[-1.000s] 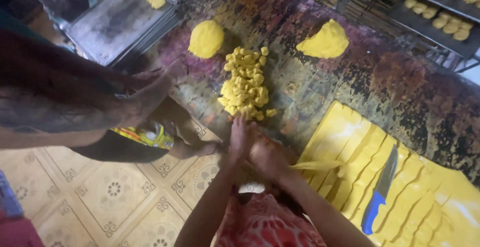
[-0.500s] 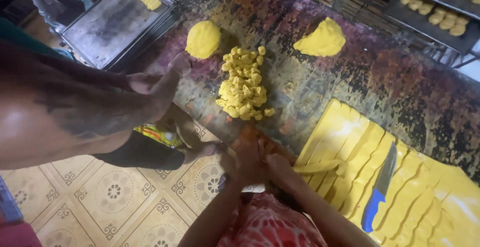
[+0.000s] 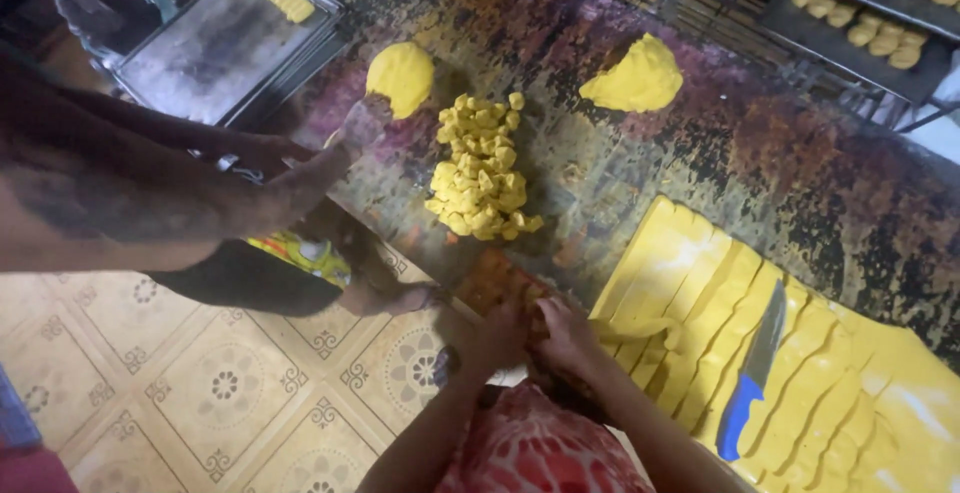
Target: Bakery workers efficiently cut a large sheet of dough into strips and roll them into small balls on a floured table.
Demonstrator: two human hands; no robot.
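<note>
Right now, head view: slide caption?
Hands pressed together at table edge beside cut yellow dough strips, knife on top.

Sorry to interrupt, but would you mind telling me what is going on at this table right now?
The person wearing the camera has the left hand and right hand pressed together at the table's near edge, beside a sheet of yellow dough cut into strips. A blue-handled knife lies on the strips. A pile of small yellow dough pieces sits mid-table. Another person's hand reaches toward a rounded yellow dough lump. A metal baking tray holds one row of shaped pieces.
</note>
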